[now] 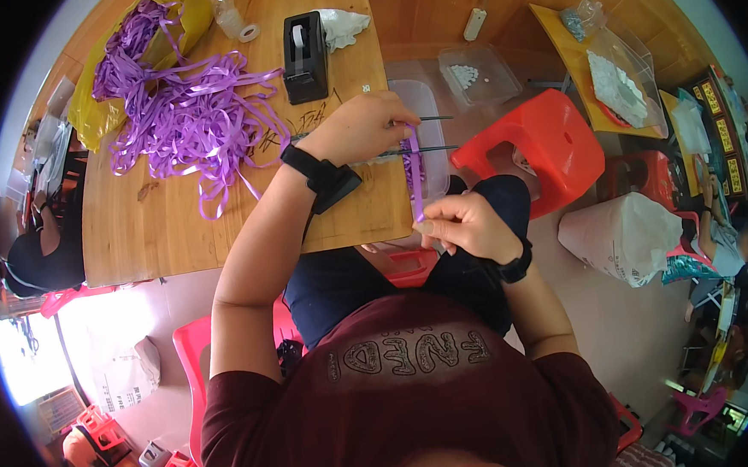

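A purple ribbon (416, 173) is stretched between my two hands just past the table's right edge. My left hand (366, 124) reaches over the table, its fingers closed on the ribbon's far end beside two thin dark rods (437, 149) that jut out past the edge. Nearer to me, my right hand (469, 226) pinches the ribbon's other end between thumb and fingers. Below the ribbon stands a clear plastic bin (431, 101) with purple ribbon pieces in it. A big tangled heap of purple ribbon (191, 116) lies on the table, spilling from a yellow plastic bag (97, 109).
A black tape dispenser (306, 79) and crumpled white tissue (344, 27) sit on the wooden table (160, 234). Right of my knees are a red plastic stool (570, 149) and a large white sack (622, 235). Another person (36, 241) sits at the far left.
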Demonstrator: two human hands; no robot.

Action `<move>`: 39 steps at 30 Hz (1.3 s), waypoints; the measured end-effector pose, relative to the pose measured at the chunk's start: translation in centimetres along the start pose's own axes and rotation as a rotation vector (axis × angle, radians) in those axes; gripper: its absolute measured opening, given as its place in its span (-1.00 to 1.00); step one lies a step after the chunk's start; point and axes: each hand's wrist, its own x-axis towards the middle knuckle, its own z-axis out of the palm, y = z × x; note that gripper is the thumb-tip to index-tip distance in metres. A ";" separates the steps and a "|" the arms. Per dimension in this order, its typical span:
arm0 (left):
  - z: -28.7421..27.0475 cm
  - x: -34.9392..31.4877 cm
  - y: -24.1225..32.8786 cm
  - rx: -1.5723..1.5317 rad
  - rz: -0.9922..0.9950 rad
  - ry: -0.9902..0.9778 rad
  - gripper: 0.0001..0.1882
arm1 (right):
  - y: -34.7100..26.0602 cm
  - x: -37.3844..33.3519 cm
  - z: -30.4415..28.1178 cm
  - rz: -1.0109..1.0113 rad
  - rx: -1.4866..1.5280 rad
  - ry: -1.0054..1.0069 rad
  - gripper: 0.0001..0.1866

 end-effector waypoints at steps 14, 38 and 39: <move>0.0 -0.4 0.6 0.001 -0.067 -0.052 -0.69 | 1.8 -1.5 0.8 -0.027 0.089 0.113 -0.79; -0.1 3.2 -3.4 -0.176 -0.323 -0.025 -0.68 | 0.2 6.1 -6.9 -0.362 0.425 0.613 -0.73; 0.0 3.1 -3.4 -0.172 -0.320 -0.024 -0.69 | 0.8 6.2 -7.0 -0.332 0.452 0.632 -0.74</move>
